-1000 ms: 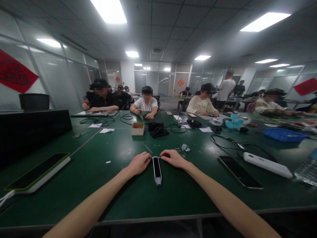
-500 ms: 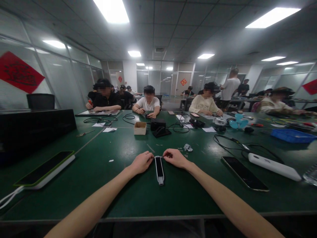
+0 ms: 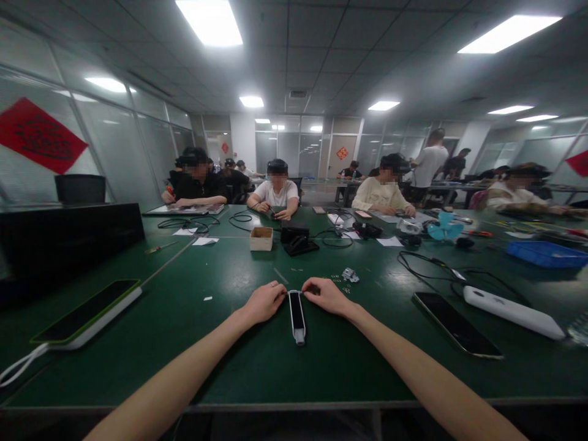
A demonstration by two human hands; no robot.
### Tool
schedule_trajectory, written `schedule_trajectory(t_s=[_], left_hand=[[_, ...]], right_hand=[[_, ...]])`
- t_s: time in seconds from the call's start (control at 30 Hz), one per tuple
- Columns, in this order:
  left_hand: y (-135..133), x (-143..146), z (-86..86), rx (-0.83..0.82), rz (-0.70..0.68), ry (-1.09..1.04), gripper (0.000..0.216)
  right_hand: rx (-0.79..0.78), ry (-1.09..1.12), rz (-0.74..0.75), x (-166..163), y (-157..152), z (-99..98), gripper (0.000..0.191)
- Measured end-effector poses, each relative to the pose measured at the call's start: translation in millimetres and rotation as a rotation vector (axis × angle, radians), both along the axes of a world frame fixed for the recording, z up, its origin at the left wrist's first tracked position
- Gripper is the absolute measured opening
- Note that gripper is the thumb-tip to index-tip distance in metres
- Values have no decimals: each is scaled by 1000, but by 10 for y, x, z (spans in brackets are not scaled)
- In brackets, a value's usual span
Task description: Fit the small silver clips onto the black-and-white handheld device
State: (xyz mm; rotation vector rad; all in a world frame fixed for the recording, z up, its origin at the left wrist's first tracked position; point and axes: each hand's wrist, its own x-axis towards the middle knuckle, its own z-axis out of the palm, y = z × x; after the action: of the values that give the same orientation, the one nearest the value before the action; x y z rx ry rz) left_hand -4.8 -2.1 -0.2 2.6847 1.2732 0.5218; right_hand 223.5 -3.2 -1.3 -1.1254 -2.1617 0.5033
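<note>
A slim white-framed device with a long black face lies flat on the green table, its narrow grey tip towards me. At its far left corner, my left hand pinches with thumb and forefinger. My right hand does the same at the far right corner, its other fingers curled. Whether a smaller piece sits between the fingertips there is too small to tell. Just beyond my right hand are a crumpled silvery piece and several tiny pale rings.
To the right lie a black-faced phone, a white power bank and black cables. A green-edged phone rests on a white block at left. Farther back stand a small box, a blue fan and a blue tray. Several people sit beyond.
The whole view has shifted very slightly. Both hands stay at the device's far end, with only a small movement of the fingertips.
</note>
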Motion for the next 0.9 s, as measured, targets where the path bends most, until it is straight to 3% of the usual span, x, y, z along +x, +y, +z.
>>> schedule_trajectory(t_s=[0.23,0.4,0.5,0.57,0.7,0.9], left_hand=[[-1,0,9,-21,6,3,18],[-7,0,28,-54,14,13,20],[-5,-5,25,-50,8,5,19],[-3,-7,19,-40,-2,0,19],[3,-5,8,-33,-6,1,18],[6,-4,7,-18,-8,6,17]], right_hand=[[9,6,12,-10,-12,-22,13],[56,-57,-4,57,5,77,15],[146,-185,-91,229,61,214,16],[167,-310,-225,397,103,311,16],[-2,-580,-528,751,162,416,19],[-202,-662,-504,1020,236,338,13]])
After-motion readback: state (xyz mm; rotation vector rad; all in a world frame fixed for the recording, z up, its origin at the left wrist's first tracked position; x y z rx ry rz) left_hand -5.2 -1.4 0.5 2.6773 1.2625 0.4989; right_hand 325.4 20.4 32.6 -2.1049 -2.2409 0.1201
